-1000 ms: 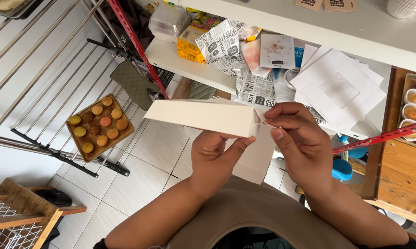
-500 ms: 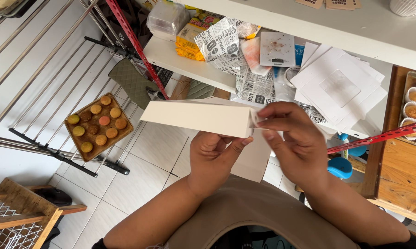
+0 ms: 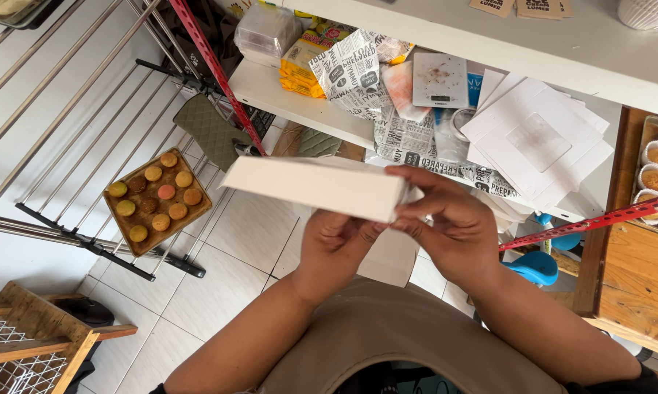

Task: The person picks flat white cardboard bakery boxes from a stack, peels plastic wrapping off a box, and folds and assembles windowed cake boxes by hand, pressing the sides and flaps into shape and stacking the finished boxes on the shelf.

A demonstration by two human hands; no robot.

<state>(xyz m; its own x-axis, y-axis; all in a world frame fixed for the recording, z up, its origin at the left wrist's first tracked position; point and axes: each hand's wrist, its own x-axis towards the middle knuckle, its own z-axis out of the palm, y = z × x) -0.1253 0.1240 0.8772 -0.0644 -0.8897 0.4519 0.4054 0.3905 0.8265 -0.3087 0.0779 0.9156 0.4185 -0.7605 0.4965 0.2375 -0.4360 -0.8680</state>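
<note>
We've got the white cardboard box (image 3: 314,187) up in front of us, above the tiled floor (image 3: 219,284). Our left hand (image 3: 336,244) grips it from beneath, fingers curled; our right hand (image 3: 449,226) pinches its right end, thumb on top.

White tiled floor (image 3: 219,270); metal rack (image 3: 59,131) at left; white shelf (image 3: 292,95) above, cluttered along its edge; wooden table (image 3: 635,292) at right; wooden crate (image 3: 30,328) in the lower-left corner. Even daylight.
</note>
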